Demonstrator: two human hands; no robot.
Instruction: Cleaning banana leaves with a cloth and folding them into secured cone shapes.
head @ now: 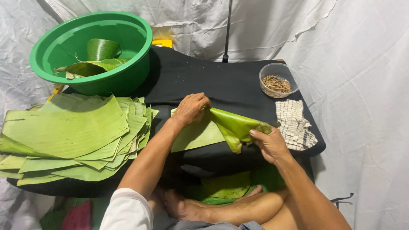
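- Banana leaf piece (pixel 230 125) lies on the black cloth table (pixel 221 81), center front, betw. both hands; partly folded, one flap lifted off the surface.
- Left hand (pixel 190 109) sits on leaf's upper-left part, knuckles up, fingers curled closed, pinching the fold's edge.
- Right hand (pixel 270 144) at leaf's right tip, thumb + fingers closed on it, holding that end raised just off the table.
- Both forearms reach fwd from bottom of view; left w/ white sleeve, right bare.
- Leaf: smooth, glossy, ribbed, bright green; the fold makes a tapered, cone-like shape.
- Stack of flat cut leaves (pixel 72 136) well left of hands.
- Green plastic basin (pixel 128 64) back left, w/ rolled leaf inside.
- Clear tub of thin sticks (pixel 277 81) back right; checked cloth (pixel 294 125) just beside right hand.
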